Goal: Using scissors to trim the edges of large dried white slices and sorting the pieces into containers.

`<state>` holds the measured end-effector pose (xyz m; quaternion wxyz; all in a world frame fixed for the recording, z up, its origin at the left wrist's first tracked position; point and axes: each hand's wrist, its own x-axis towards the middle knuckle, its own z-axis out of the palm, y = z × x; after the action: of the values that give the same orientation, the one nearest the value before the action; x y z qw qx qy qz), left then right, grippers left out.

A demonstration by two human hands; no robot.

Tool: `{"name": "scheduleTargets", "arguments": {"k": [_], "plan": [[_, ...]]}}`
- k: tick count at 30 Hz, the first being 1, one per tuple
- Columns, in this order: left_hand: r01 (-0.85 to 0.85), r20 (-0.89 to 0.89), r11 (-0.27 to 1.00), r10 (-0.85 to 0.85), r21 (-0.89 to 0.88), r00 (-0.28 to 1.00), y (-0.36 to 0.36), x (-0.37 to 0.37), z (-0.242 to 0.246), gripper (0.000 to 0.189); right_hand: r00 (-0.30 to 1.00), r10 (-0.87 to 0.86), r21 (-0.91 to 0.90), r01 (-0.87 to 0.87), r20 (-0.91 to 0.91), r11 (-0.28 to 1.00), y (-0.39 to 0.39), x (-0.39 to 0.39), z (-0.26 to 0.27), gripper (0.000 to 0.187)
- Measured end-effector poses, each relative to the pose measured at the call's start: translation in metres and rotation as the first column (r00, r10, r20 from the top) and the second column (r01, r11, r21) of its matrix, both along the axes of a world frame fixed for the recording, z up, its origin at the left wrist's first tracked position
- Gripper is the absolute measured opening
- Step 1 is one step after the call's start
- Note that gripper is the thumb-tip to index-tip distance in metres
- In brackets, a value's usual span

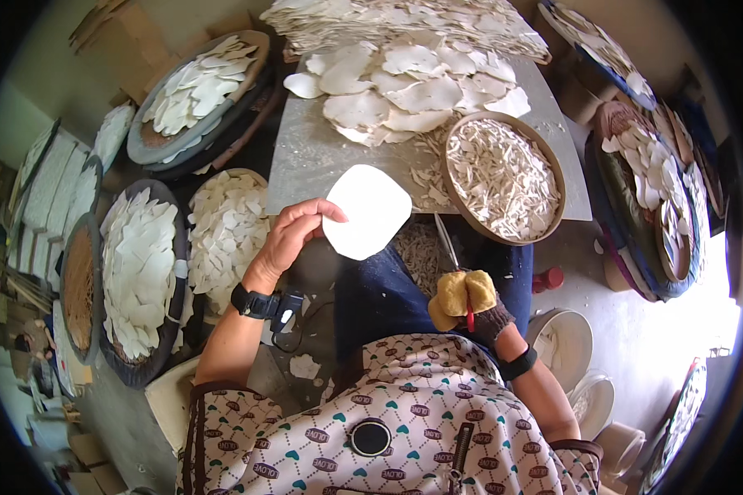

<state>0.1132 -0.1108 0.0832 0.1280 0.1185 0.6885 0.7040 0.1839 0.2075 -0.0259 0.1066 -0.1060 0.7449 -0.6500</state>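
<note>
Between the thumb and fingers of my left hand [294, 232] is a thin white sheet piece [368, 210] with rounded corners, held over the near edge of the metal-topped table [303, 161]. My right hand [492, 318], in a dark glove, grips scissors [447, 242] above my lap. Their blades point up toward the table and look nearly closed. Thick yellow padding [467, 292] covers the fingers or handles, and a bit of red handle shows. The blades are apart from the white piece. Irregular off-white sheets [421, 93] lie in a loose pile on the table.
A round tub of narrow offcuts [504, 179] overhangs the table's near right edge. Behind stands a tall stack of sheets [408, 25]. Baskets of white pieces [139, 272] flank me, with a filled tub [229, 229] at left. More offcuts [418, 253] lie below the table edge.
</note>
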Motion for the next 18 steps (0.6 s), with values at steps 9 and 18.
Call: {"name": "scheduleTargets", "arguments": {"k": [9, 18], "plan": [[-0.031, 0.242, 0.999, 0.020, 0.039, 0.970, 0.012, -0.032, -0.013, 0.027, 0.943, 0.156, -0.457, -0.005, 0.293, 0.889, 0.006, -0.009, -0.026, 0.011], [-0.591, -0.164, 0.693, 0.695, 0.413, 0.700, -0.129, -0.217, 0.067, 0.041, 0.743, 0.500, -0.866, 0.215, 0.445, 0.452, 0.000, -0.034, -0.027, 0.015]]}}
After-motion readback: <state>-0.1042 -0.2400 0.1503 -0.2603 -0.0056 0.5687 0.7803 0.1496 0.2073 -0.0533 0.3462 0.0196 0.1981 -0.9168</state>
